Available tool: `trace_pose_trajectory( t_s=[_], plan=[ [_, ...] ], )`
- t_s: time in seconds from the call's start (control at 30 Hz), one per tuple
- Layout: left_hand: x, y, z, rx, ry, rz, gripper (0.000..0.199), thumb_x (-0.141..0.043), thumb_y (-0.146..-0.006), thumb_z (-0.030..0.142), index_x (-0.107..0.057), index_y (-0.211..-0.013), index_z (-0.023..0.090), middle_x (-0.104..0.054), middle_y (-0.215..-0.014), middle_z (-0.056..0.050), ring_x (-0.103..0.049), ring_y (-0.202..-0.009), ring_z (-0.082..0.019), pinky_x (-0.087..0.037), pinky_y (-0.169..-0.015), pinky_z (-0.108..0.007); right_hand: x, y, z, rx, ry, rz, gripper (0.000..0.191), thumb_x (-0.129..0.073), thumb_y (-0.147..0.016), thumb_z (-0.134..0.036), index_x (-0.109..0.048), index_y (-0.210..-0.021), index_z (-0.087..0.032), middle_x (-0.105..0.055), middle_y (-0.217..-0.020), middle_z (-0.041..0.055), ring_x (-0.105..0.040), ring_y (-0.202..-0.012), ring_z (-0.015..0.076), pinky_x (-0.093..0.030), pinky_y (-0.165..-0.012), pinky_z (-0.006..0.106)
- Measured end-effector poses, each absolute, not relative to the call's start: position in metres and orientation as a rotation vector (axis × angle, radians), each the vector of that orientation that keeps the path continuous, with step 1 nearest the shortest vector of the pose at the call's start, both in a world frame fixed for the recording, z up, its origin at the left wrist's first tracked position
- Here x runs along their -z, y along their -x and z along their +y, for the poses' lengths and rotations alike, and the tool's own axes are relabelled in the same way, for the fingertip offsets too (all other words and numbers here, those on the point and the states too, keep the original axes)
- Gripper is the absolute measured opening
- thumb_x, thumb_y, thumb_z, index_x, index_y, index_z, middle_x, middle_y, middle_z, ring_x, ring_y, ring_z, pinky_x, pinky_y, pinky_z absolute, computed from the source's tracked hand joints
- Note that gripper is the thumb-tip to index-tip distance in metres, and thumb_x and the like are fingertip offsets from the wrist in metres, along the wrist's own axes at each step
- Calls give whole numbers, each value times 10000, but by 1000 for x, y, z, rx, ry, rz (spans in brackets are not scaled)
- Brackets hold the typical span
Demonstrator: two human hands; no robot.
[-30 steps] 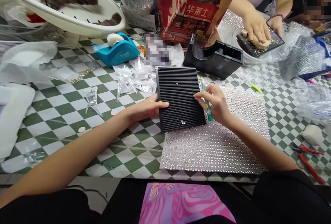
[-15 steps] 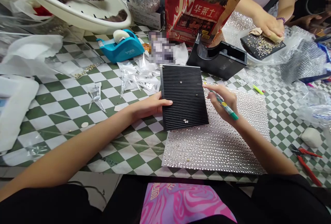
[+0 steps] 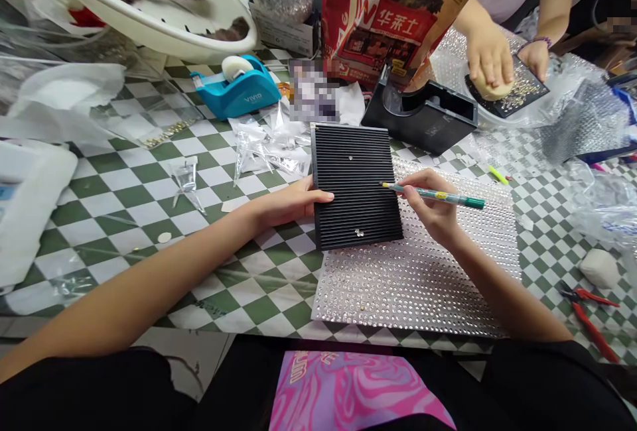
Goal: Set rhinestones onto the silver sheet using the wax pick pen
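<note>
My left hand (image 3: 293, 204) grips the left edge of a black ridged tray (image 3: 355, 185), its thumb on top. A few tiny clear stones (image 3: 359, 233) lie near the tray's lower edge, and another sits near its top. Between the fingers of my right hand (image 3: 432, 209) is a green pen (image 3: 448, 197), its tip on the tray's right part. Under the tray's lower right side and my right wrist lies a sheet covered with rows of shiny stones (image 3: 413, 285).
Behind the tray stand a black tape dispenser (image 3: 428, 116), a blue one (image 3: 239, 93) and a red paper bag (image 3: 393, 13). Red-handled pliers (image 3: 592, 325) lie at the right. At the back right, another person's hands (image 3: 490, 60) work over a black tray.
The pen has swung from pointing back along my right hand to lying across it, with its tip now on the tray. The other person's hand has moved left over their tray.
</note>
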State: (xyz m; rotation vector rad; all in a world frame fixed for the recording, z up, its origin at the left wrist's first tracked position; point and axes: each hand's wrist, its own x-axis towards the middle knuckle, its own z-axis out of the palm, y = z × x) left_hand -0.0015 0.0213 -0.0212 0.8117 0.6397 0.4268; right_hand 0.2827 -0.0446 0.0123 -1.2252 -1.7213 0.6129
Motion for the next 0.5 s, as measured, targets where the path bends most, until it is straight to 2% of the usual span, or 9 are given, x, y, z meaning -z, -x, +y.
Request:
trace_pose_trajectory(
  t_s=[0.2,0.5],
  plan=[
    [20,2,21,-404,-819,658,662,-877,-800,330,-611,-1394,208,-735,-1407,-160,-690,-1334,-352,-584,-1108,-452,-12,-281,-40,-535,1226,-1776,46,-685,-949,-222,-716,-942,-254,-745,-850,-11,-720,-761,149,-584,-673,314],
    [23,4,21,-402,-825,637,624,-893,-792,345,-642,-1345,201,-741,-1397,-164,-709,-1303,-348,-609,-1062,-412,-9,-279,-38,-520,1255,-1767,28,-684,-950,-259,-708,-936,-256,-748,-831,-9,-722,-739,154,-574,-658,326]
  ],
)
